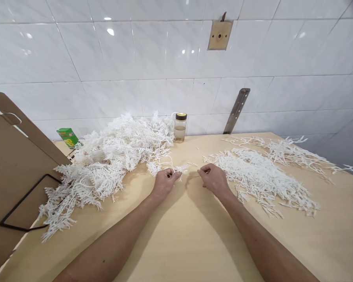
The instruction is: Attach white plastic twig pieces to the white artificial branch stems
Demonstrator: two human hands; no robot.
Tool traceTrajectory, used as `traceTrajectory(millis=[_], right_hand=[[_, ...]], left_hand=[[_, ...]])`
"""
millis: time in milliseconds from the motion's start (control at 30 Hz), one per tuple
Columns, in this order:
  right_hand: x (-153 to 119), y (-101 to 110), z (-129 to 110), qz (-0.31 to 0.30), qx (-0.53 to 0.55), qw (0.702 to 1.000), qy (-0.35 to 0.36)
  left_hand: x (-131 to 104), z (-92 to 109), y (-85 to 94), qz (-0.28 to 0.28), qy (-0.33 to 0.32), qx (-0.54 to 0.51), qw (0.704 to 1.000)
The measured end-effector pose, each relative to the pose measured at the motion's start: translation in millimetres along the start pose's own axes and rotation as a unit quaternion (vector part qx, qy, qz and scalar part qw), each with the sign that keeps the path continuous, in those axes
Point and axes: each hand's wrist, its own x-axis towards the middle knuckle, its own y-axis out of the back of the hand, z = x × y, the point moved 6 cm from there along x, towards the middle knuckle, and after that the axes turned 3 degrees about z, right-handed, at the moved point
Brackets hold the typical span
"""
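My left hand (165, 182) is closed in a pinch on a white artificial foliage sprig (179, 170), whose feathery tip pokes out past the thumb. A thin white stem loops up behind that hand. To the right, my right hand (214, 179) has its thumb and fingertips pressed together; what they hold, if anything, is too small to make out. Beside it lies a spread pile of small white sprigs (261, 176). A large heap of bushy white artificial foliage (117, 147) fills the table left of my left hand. A small loose white piece (192, 164) lies between the hands.
Behind the foliage stand a dark-lidded jar (180, 127) of liquid and a green box (68, 137). Bare branching white stems (297, 152) lie at the back right. A brown board (20, 156) with a black wire handle rises at left; a metal bracket (237, 111) leans against the tiled wall.
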Motion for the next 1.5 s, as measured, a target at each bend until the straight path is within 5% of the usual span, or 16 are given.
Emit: traceTrajectory(millis=[133, 367, 733, 1100, 1333, 1500], right_hand=[[-1, 22, -4, 0.095, -0.038, 0.993, 0.049], [-39, -27, -41, -0.157, 0.146, 0.976, 0.048], [-40, -46, -34, -0.172, 0.261, 0.95, 0.007], [-37, -56, -26, -0.234, 0.261, 0.936, -0.013], [-44, -55, -34, -0.271, 0.279, 0.921, 0.016], [-47, -59, -36, -0.278, 0.296, 0.914, -0.021]], left_hand=[[1, -4, 0.6, -0.004, 0.036, -0.065, 0.997], [0, 0, 0.4, 0.016, 0.038, -0.061, 0.997], [-4, 10, 0.6, 0.025, 0.014, -0.066, 0.997], [0, 7, -2.6, -0.034, 0.012, -0.053, 0.998], [-3, 19, -13.4, -0.12, -0.029, -0.046, 0.991], [-6, 15, -6.3, -0.006, -0.022, -0.047, 0.999]])
